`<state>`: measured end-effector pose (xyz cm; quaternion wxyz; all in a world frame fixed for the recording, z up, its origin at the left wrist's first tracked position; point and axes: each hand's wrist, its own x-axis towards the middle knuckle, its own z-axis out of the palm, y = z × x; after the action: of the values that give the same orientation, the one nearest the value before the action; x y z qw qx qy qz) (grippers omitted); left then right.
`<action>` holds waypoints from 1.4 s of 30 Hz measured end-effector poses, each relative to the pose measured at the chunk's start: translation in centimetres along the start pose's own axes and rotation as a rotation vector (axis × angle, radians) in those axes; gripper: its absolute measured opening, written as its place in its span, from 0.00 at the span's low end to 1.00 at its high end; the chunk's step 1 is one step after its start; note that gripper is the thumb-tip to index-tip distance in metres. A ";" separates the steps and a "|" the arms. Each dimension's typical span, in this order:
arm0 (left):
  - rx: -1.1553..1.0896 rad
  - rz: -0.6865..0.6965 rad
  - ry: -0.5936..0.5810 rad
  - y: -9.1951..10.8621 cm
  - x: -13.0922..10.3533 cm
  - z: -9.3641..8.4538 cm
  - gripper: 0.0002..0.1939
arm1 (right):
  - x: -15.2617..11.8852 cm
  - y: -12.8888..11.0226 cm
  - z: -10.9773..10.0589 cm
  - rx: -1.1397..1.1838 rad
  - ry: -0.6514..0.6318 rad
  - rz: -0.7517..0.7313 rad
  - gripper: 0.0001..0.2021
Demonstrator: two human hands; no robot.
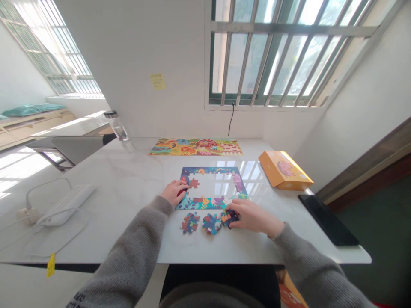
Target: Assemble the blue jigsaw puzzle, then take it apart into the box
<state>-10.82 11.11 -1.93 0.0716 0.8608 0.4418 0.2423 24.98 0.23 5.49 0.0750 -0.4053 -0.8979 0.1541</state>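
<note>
A rectangular jigsaw border (199,203) in sea colours lies on the white table, with a bare middle. One reddish puzzle piece (194,184) is against the inside of its left side. My left hand (175,191) rests on that left side, its fingers lying over the border near the reddish piece. Below the border lie loose pieces in heaps: a left heap (190,223) and a middle heap (211,224). My right hand (248,215) curls thumb and fingers around dark puzzle pieces (227,217) in the right heap; the fingers partly hide them.
A long farm-animal picture (195,146) lies near the wall. To the right are an orange box (285,170) and a black tablet-like slab (327,219). A water bottle (117,126) stands at the back left. A white power strip (69,205) with cables lies on the left.
</note>
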 end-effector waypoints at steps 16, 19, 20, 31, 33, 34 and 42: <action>-0.375 -0.046 0.177 7.8 1.9 -2.1 0.09 | 4.2 2.2 -0.9 0.190 0.330 0.035 0.16; -0.653 -0.138 0.097 9.3 2.1 -0.8 0.14 | 6.8 1.6 -0.3 0.241 0.390 0.006 0.18; -0.733 -0.171 0.094 9.6 2.1 -0.4 0.16 | 7.6 1.4 -0.1 0.248 0.404 -0.010 0.19; -0.879 -0.289 0.172 9.6 2.1 -0.3 0.20 | 9.4 -0.6 1.6 0.383 0.612 -0.049 0.14; -0.815 -0.263 0.206 9.5 2.1 -0.3 0.18 | 8.9 -0.9 1.8 0.505 0.602 -0.025 0.07; -0.797 -0.250 0.220 9.4 2.1 -0.3 0.18 | 8.7 -1.0 1.9 0.558 0.578 -0.007 0.06; -0.675 -0.158 0.247 8.9 1.8 0.0 0.17 | 8.7 -1.6 2.1 0.680 0.373 0.119 0.15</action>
<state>-3.47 7.18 1.76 0.3161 0.7160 0.4077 0.4703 17.58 5.29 4.11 0.3580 -0.4299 -0.7415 0.3704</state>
